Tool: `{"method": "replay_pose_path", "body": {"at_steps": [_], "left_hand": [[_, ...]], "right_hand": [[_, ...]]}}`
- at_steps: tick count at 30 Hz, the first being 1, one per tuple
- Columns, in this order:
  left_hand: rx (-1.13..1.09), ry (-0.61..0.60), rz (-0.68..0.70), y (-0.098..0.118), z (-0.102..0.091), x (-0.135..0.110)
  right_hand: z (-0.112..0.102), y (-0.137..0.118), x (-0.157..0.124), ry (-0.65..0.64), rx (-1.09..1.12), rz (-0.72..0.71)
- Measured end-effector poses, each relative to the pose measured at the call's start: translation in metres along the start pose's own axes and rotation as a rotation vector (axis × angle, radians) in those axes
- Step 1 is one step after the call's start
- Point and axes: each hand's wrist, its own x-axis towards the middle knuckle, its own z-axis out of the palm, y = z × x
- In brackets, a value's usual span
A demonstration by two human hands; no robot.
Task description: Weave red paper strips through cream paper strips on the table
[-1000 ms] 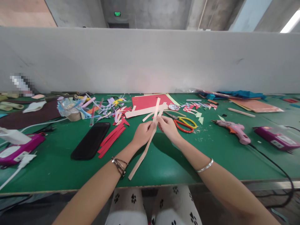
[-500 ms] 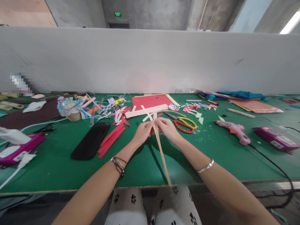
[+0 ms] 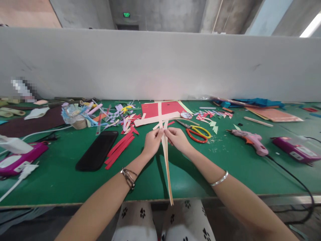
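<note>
1. While the left hand (image 3: pixel 152 141) pinches pale peach paper strips (image 3: pixel 166 157) with its thumb and fingers, the right hand (image 3: pixel 178 139) pinches them too, just beside it.
2. The strips are in the middle, above the green table (image 3: pixel 225 180). One end points far, in front of a red paper sheet (image 3: pixel 147 108). The long ends reach to the near edge.
3. Scissors (image 3: pixel 192 127) with red and yellow handles lie near the right hand, on its right.
4. Red paper strips (image 3: pixel 119 150) lie left of the left hand, and a black phone (image 3: pixel 97 150) lies left of those.
5. Well off to the right is a pink glue gun (image 3: pixel 252 139).
</note>
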Motion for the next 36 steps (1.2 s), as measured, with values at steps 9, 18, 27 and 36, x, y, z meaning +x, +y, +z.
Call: {"method": "replay_pose_path", "body": {"at_steps": [9, 18, 27, 36], "left_hand": [[-0.053, -0.171, -0.025, 0.0005, -0.0001, 0.0013], [-0.024, -0.094, 0.027, -0.0012, -0.0008, 0.0007], [-0.023, 0.038, 0.05, -0.001, 0.0027, -0.002], [-0.025, -0.129, 0.014, -0.0014, 0.003, -0.0001]], "right_hand": [[-0.0022, 0.0007, 0.0015, 0.115, 0.075, 0.038], [-0.0003, -0.0004, 0.0012, -0.033, 0.098, 0.026], [0.0, 0.0012, 0.0008, -0.037, 0.052, 0.022], [-0.001, -0.0004, 0.0013, 0.105, 0.103, 0.049]]}}
